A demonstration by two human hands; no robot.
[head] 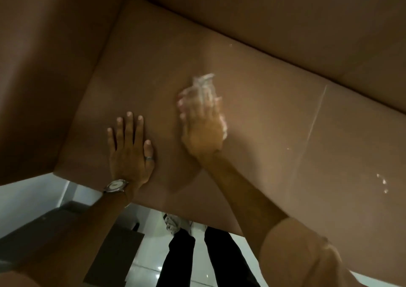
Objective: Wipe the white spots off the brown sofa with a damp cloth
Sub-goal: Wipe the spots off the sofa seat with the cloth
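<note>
Several white spots (383, 182) remain on the brown sofa (252, 115), clustered on the seat toward the right edge of the view, with a lone fleck (288, 148) nearer the stitched seam (316, 115) and another small mark (230, 45) up by the crease where seat meets backrest. The right hand (202, 122) lies flat on the seat cushion, fingers together and pressed down on a crumpled white cloth (203, 84) that pokes out past the fingertips and shows again along the hand's outer edge; the hand and cloth are blurred, which suggests a stroke in progress. The left hand (129, 146) rests just beside it, palm down with fingers spread and holding nothing, a ring (149, 158) on the thumb and a wristwatch (116, 185) at the wrist, bracing the person's lean over the seat. The main risk, judging from this layout, is that the cloth works only the middle of the cushion while the spots sit well apart to the right, beyond the seam, so they could be missed unless the hand travels across. A wadded cloth may also smear residue into a pale film instead of lifting it, and a faint streak along the seam hints that the stitching could trap it. Too much water could leave a dark patch on the upholstery. The braced hand carries weight near the cushion's front edge, so a slip there might throw off the person's balance, with the feet (175, 224) close against the sofa base.
</note>
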